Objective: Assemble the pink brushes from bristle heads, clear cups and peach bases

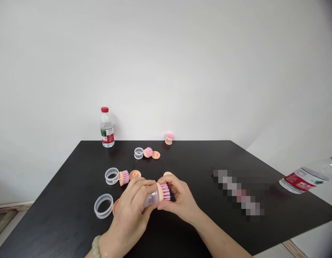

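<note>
My left hand (136,208) is closed around a clear, waisted plastic ring (152,199). Against the ring's right end sits a peach brush head with pink bristles (165,192), its bristles facing right. The thumb and fingers of my right hand (179,197) grip the rim of that brush head. Left of my hands lie two more clear rings (103,206) (111,176), and a second pink brush head (124,177) rests on its side beside the farther one. A peach disc (135,174) lies just beyond my left hand. Another peach piece is partly hidden behind it.
Farther back on the black table (192,161) are a clear ring (138,153), a brush head (148,152), a peach disc (156,155) and an assembled brush (169,139). Water bottles stand at back left (107,132) and right (302,179). A pixelated strip (239,193) lies right.
</note>
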{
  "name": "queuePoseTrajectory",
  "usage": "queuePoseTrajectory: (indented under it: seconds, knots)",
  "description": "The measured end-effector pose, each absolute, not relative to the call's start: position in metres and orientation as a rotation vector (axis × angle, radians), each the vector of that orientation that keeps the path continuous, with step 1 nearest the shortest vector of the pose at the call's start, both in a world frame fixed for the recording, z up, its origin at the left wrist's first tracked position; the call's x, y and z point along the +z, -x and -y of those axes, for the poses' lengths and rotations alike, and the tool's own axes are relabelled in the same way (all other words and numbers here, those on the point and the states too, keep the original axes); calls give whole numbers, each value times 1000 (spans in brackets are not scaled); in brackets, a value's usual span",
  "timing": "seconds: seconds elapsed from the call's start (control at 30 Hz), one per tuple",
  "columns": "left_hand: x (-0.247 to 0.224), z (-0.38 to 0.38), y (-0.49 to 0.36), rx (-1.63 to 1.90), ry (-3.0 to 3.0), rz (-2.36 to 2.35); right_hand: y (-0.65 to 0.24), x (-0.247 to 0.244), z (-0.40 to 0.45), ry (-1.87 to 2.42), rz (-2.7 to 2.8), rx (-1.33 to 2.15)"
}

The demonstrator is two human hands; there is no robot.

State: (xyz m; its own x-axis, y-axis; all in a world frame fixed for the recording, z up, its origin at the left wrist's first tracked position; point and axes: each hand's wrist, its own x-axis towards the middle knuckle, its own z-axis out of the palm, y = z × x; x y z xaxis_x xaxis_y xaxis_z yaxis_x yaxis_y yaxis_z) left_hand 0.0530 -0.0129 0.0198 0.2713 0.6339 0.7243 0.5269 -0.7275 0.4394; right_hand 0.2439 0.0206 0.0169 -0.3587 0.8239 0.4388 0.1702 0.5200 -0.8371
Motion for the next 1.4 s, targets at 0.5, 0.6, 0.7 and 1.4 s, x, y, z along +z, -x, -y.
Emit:
queuePoseTrajectory:
  seconds: [0.5,0.6,0.7,1.4]
  knots:
    - [24,13,-47,1371,-2369,-1066,-251,24,-24,441,2092,323]
    - [27,13,-45,1302,-2263,-1061,-251,27,-25,350,2108,193]
    - [32,14,-44,1183,-2107,-1081,-251,29,-23,308,2111,136]
    - [18,17,-56,1451,-2440,-995,-254,17,-23,796,1991,714]
